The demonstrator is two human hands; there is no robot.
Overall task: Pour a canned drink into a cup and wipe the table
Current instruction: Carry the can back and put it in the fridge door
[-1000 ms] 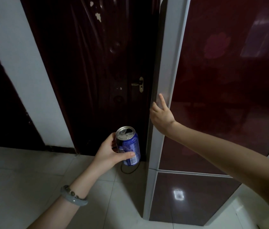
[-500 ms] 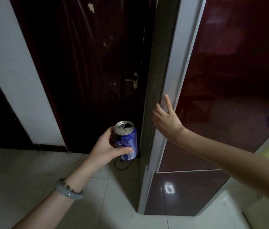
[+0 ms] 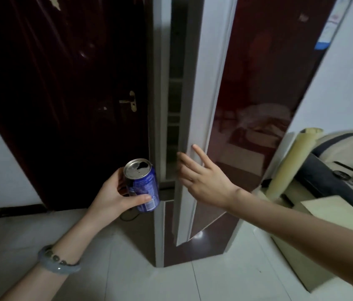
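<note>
My left hand point(image 3: 114, 195) grips a blue drink can point(image 3: 142, 184) with a silver top whose tab hole is open; the can leans slightly to the right. My right hand point(image 3: 201, 179) has its fingers spread on the white edge of the dark red fridge door point(image 3: 253, 105), which stands ajar. Through the gap, pale shelves show inside the fridge point(image 3: 174, 101). No cup or cloth is in view.
A dark wooden door point(image 3: 73, 94) with a brass handle point(image 3: 131, 102) stands left of the fridge. At the right are a rolled yellowish mat point(image 3: 290, 164), a pale table corner point(image 3: 334, 216) and a cushioned seat point(image 3: 345, 153). The floor is light tile.
The fridge door has swung outward under my right hand, opening a gap that shows shelves. The view has shifted right, revealing the furniture. The can stays in my left hand.
</note>
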